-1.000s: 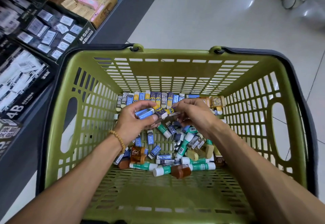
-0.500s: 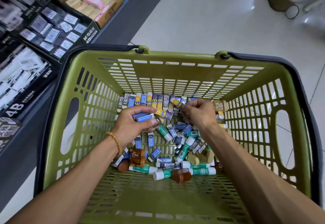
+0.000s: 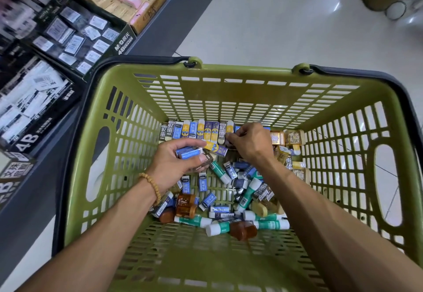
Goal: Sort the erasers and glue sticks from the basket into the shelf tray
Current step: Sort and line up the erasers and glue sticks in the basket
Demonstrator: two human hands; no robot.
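A green basket [image 3: 229,99] is seen on a pale tiled floor [image 3: 286,21] beside a dark shelf [image 3: 158,28] of boxed stock.

Two hands are counted in the basket. The grip of the left hand [image 3: 174,165] is clamped on a few blue erasers [image 3: 188,152]; the right hand [image 3: 250,141] is pinched at a row of erasers [image 3: 199,129], roughly ten, stood along the far wall. About seven green-and-white glue sticks [image 3: 219,171] and four brown jars [image 3: 243,230] are scattered on the basket's bottom. Three open cartons are visible on the shelf.
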